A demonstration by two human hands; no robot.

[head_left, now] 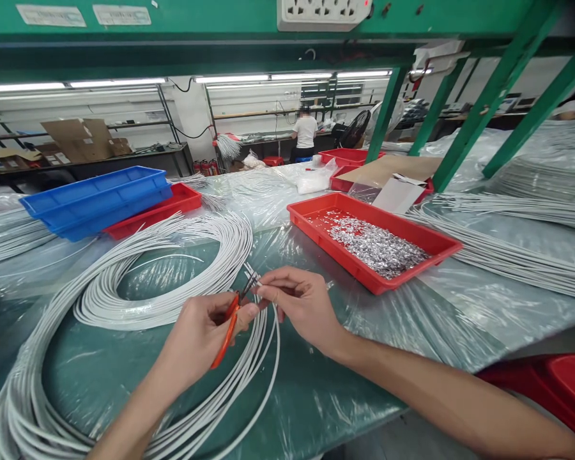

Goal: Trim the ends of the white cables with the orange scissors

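Note:
My left hand (204, 335) is closed around orange-handled pliers or snips (227, 335); which of the two I cannot make out. Their dark jaws point up and right, at the ends of the white cables. Close by on the right, my right hand (301, 303) pinches the end of one white cable (276, 345), which curves down toward the table's front. Behind and below the hands runs a large coil of white cables (220, 249), with several loose ends gathered near the jaws. A red tray (335, 246) of small shiny metal pieces (378, 246) stands to the right of my hands.
Blue trays (100, 198) are stacked over a red tray (186, 195) at the left. More cable bundles (517, 255) lie at the right on the plastic-covered table. Green posts (496, 96) and a beam with a power strip (323, 13) frame the far side. A person (305, 133) is farther back.

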